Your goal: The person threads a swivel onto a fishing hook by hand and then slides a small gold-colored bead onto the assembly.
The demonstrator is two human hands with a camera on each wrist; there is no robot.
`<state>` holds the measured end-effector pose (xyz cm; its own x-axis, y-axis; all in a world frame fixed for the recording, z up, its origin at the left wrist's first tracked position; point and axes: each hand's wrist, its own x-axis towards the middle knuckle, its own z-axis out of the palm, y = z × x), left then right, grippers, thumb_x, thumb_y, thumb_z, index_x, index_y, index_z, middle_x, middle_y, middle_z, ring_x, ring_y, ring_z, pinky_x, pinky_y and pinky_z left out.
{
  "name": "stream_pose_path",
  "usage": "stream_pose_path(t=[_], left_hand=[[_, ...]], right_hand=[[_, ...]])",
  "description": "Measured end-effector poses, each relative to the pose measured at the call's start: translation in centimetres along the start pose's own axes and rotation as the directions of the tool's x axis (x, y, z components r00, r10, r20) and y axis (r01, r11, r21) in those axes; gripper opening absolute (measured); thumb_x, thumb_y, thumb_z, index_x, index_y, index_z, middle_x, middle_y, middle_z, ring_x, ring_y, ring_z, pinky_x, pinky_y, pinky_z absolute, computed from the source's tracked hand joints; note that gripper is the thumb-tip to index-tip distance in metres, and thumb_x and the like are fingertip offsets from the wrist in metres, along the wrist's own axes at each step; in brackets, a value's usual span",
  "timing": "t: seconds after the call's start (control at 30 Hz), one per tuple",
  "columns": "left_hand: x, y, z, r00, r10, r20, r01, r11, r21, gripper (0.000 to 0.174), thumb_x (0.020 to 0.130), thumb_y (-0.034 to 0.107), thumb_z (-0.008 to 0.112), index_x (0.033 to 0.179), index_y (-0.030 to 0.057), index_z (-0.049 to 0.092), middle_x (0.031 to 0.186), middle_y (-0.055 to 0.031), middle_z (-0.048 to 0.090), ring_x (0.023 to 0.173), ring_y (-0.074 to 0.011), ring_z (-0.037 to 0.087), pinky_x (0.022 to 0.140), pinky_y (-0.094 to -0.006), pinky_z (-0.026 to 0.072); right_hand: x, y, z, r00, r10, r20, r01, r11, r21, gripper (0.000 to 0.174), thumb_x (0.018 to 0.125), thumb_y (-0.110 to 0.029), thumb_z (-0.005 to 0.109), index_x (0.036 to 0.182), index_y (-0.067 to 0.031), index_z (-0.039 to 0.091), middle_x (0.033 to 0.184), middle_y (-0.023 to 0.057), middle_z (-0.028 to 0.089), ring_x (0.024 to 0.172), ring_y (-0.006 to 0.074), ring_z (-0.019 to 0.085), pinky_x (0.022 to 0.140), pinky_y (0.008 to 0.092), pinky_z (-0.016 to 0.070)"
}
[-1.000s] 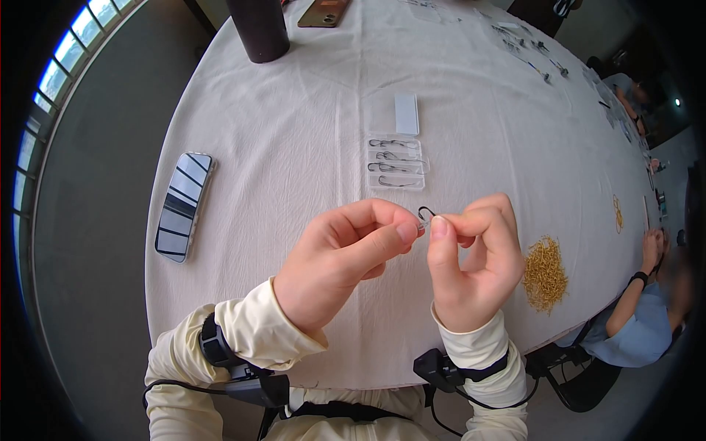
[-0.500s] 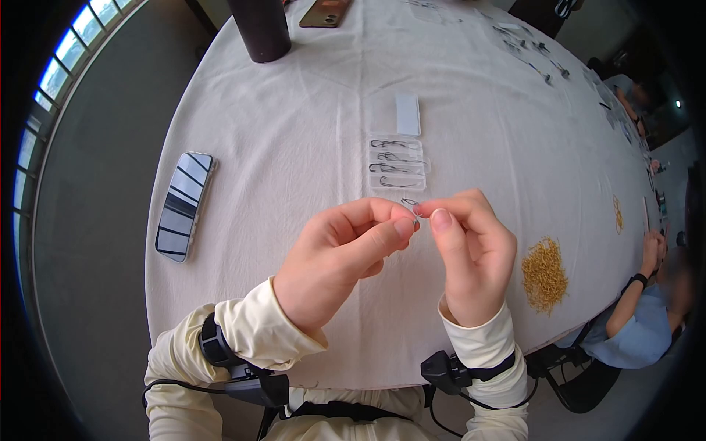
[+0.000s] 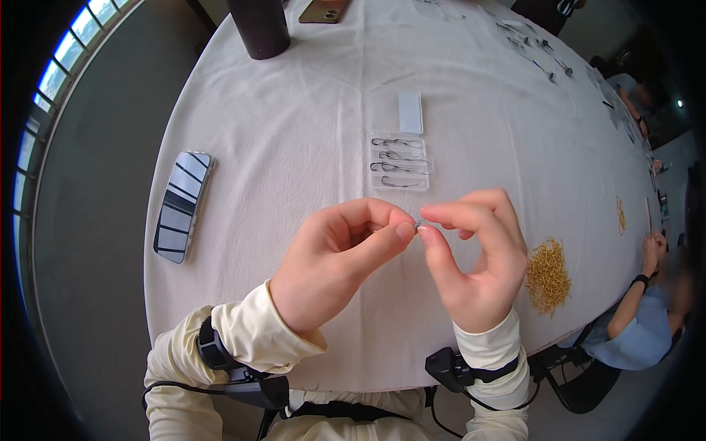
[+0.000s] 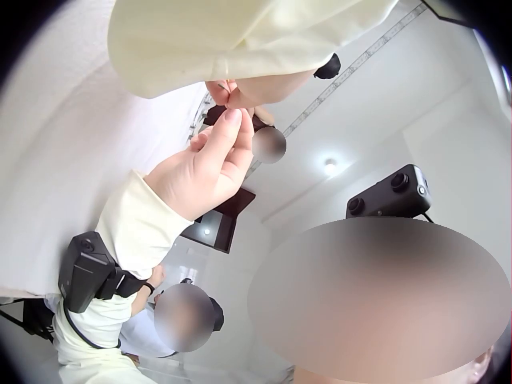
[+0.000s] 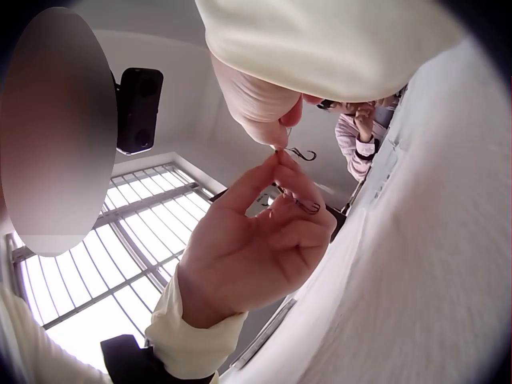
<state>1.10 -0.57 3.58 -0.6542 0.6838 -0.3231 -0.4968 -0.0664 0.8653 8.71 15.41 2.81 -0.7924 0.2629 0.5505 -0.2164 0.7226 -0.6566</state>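
Pinched between the thumb and index finger of my left hand (image 3: 331, 253) is the small metal end of a fishing hook rig (image 3: 418, 225). In the right wrist view, one dark hook (image 5: 302, 154) projects beside the meeting fingertips, and another hook (image 5: 308, 208) lies against the left fingers. My right hand (image 3: 482, 253) comes in from the other side, thumb tip right at that metal end. Its index tip stands a little apart above the thumb in the head view. Beyond the hands, a clear compartment box (image 3: 398, 163) holds several dark hooks.
Right of my right hand lies a pile of small gold pieces (image 3: 548, 279). A phone (image 3: 182, 207) is on the left, a dark tumbler (image 3: 259, 29) and a second phone (image 3: 323, 10) at the far side. Another person's arm (image 3: 638, 275) rests at the right edge.
The right thumb and index finger have parted and the hand has shifted slightly right. The dark hook seen above the fingertips earlier is hidden now in the head view. The left hand keeps its pinch.
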Motion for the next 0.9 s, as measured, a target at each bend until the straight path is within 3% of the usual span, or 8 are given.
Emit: stream_pose_path(t=[0.27,0.33,0.63,0.77,0.83,0.9], left_hand=[[-0.05,-0.01,0.00,0.999,0.019,-0.030,-0.020,1.000,-0.015,0.014,0.097,0.019,0.065,0.100,0.0047,0.065,0.086,0.0053,0.059,0.070,-0.0009,0.043,0.060,-0.0187,0.0330],[-0.06,-0.09,-0.34,0.999,0.037,0.011,-0.036,0.998,-0.059,0.020,0.098,0.017,0.064,0.106,-0.0012,0.066,0.097,-0.0011,0.066,0.090,-0.0051,0.058,0.081,-0.0212,0.0459],[-0.05,-0.06,-0.48,0.999,0.033,0.021,-0.030,0.993,-0.117,0.017,0.097,0.014,0.065,0.104,-0.0006,0.068,0.100,-0.0043,0.069,0.096,-0.0092,0.062,0.089,-0.0252,0.0494],[0.02,0.11,-0.39,0.999,0.037,0.012,-0.036,0.994,-0.103,0.016,0.096,0.014,0.066,0.103,-0.0002,0.069,0.100,-0.0036,0.070,0.095,-0.0091,0.062,0.089,-0.0252,0.0495],[0.07,0.08,-0.14,0.997,0.071,-0.022,-0.073,0.995,-0.073,0.013,0.097,0.017,0.065,0.102,0.0052,0.069,0.089,0.0001,0.067,0.074,-0.0032,0.052,0.063,-0.0196,0.0376],[0.05,0.08,-0.16,0.997,0.071,-0.031,-0.073,0.996,-0.056,0.013,0.097,0.017,0.065,0.101,0.0052,0.068,0.088,0.0007,0.066,0.073,-0.0029,0.051,0.063,-0.0195,0.0373]], right_hand=[[-0.24,-0.31,0.16,0.999,-0.039,-0.021,0.037,0.997,-0.071,0.021,0.069,0.000,0.079,0.084,-0.0111,0.068,0.081,-0.0001,0.058,0.071,0.0172,0.056,0.069,0.0305,0.0400],[-0.28,-0.35,0.21,0.998,-0.053,-0.026,0.051,0.996,-0.079,0.022,0.068,0.000,0.079,0.083,-0.0116,0.069,0.080,-0.0007,0.058,0.071,0.0168,0.056,0.069,0.0303,0.0397],[-0.34,0.01,0.36,0.993,-0.106,-0.056,0.100,0.991,-0.089,0.026,0.065,0.001,0.081,0.086,-0.0114,0.070,0.080,-0.0017,0.058,0.068,0.0151,0.054,0.066,0.0301,0.0381],[-0.10,-0.13,0.12,0.974,-0.225,-0.031,0.217,0.963,-0.162,0.028,0.063,0.000,0.082,0.087,-0.0116,0.071,0.080,-0.0028,0.058,0.066,0.0142,0.052,0.065,0.0303,0.0362],[-0.04,-0.22,-0.02,0.969,-0.248,-0.016,0.241,0.954,-0.177,0.029,0.063,0.000,0.082,0.087,-0.0117,0.072,0.080,-0.0032,0.058,0.065,0.0141,0.051,0.064,0.0304,0.0356],[-0.04,-0.19,-0.15,0.973,-0.232,0.000,0.230,0.965,-0.125,0.028,0.064,0.000,0.080,0.088,-0.0113,0.072,0.081,-0.0023,0.058,0.066,0.0144,0.050,0.065,0.0303,0.0369]])
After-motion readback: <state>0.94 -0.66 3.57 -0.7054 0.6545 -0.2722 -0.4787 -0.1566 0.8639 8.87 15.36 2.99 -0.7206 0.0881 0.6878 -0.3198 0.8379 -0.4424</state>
